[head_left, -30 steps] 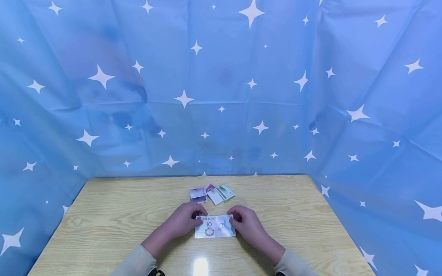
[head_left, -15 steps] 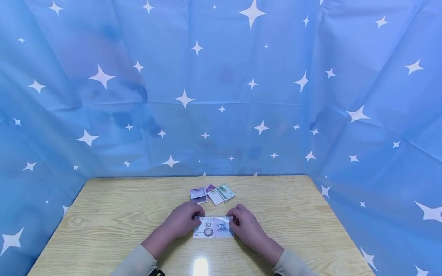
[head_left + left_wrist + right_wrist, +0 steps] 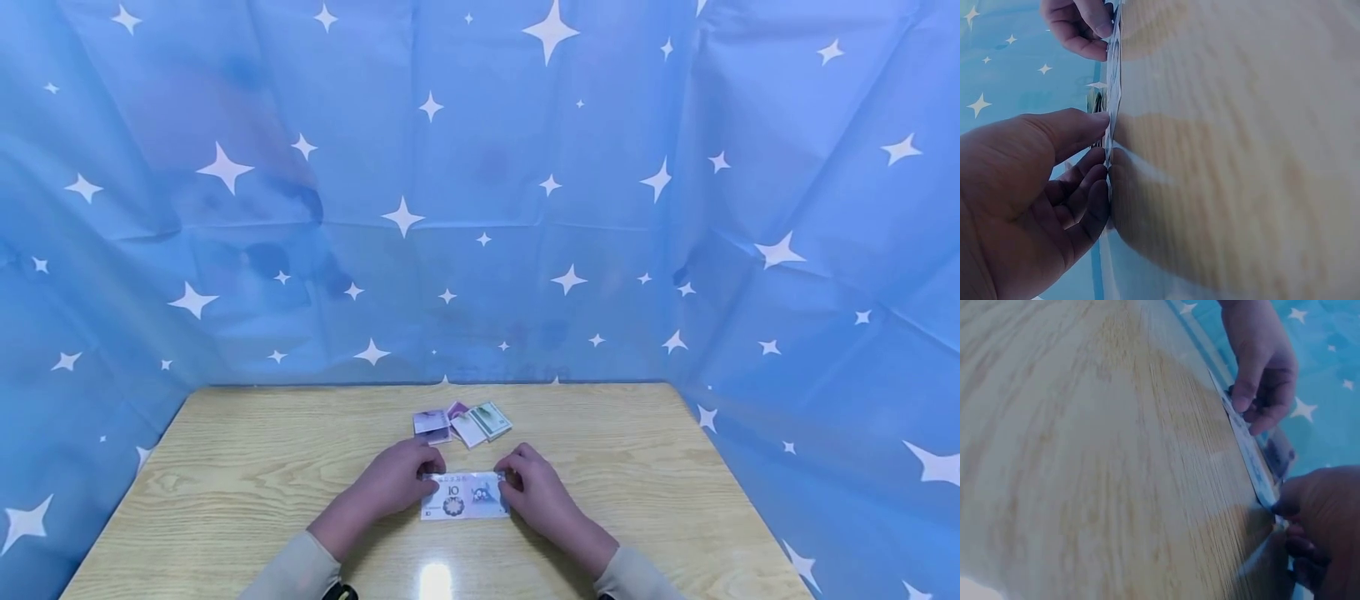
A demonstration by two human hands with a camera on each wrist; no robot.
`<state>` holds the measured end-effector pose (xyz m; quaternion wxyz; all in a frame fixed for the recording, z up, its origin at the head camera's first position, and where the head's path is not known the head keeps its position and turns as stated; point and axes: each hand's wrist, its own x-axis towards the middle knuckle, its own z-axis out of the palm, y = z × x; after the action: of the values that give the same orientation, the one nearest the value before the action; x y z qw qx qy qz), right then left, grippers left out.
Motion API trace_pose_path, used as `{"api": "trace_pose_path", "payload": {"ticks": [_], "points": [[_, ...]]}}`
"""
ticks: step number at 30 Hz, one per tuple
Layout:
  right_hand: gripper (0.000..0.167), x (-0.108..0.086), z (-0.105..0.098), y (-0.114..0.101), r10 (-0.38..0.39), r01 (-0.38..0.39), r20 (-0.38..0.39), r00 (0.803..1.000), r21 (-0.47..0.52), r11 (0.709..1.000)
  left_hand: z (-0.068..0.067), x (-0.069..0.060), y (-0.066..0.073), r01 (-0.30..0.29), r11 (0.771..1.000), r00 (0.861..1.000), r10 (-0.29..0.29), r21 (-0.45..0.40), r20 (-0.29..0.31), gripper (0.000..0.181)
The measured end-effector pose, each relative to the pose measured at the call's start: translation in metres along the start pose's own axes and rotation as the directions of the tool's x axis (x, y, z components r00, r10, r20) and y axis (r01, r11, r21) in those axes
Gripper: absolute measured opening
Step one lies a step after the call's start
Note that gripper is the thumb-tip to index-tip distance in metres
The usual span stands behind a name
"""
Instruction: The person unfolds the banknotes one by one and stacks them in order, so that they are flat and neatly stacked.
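Starry backdrop (image 3: 480, 192): we see blue cloth printed with white four-pointed stars filling the far side and both flanks, creased in places.
Wood-grain table (image 3: 247, 467): it spreads below the cloth, its far edge just beside it; a glare patch (image 3: 436, 579) shines at the near side.
Sleeves (image 3: 296, 571): we notice two light cuffs entering from the near edge, one at left and one at right.
Right hand (image 3: 538, 487): thumb and fingers pinch the right end of the banknote at its far corner.
Left hand (image 3: 397, 475): thumb and fingers grasp the opposite end, likewise near the far corner.
10 banknote (image 3: 467, 497): we find it stretched crosswise between both hands, in the near middle, its printed 10 and rosette left of centre and a bluish figure at right. The wrist views show it nearly edge-on, close to the wood; whether it touches all along, we cannot tell.
Purple note (image 3: 431, 423): it lies beyond the left hand, leftmost of the far group, apparently folded.
Green note (image 3: 492, 418): rightmost of that group, tilted.
Pale note (image 3: 468, 429): tilted too, against the green one's left edge.
Magenta note (image 3: 456, 408): we see only a small part, between purple and pale.
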<state>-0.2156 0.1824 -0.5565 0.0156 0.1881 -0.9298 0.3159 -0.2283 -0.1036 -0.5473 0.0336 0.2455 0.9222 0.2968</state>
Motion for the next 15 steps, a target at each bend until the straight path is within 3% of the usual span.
{"api": "trace_pose_path", "payload": {"ticks": [6, 10, 15], "points": [[0.017, 0.000, -0.001, 0.000, 0.041, -0.038, -0.042, 0.998, 0.066, 0.997, -0.004, 0.001, 0.001, -0.018, 0.999, 1.000, 0.017, -0.028, -0.011, 0.018], [0.012, 0.004, -0.005, -0.003, 0.045, -0.035, -0.076, 0.996, 0.127, 0.991, -0.015, 0.002, 0.005, -0.042, 0.995, 0.998, 0.038, -0.089, -0.047, 0.014], [0.008, 0.017, -0.013, -0.009, 0.024, -0.005, -0.099, 0.995, 0.183, 0.983, -0.031, 0.004, 0.004, -0.020, 0.992, 0.994, 0.005, -0.126, -0.113, 0.012]]}}
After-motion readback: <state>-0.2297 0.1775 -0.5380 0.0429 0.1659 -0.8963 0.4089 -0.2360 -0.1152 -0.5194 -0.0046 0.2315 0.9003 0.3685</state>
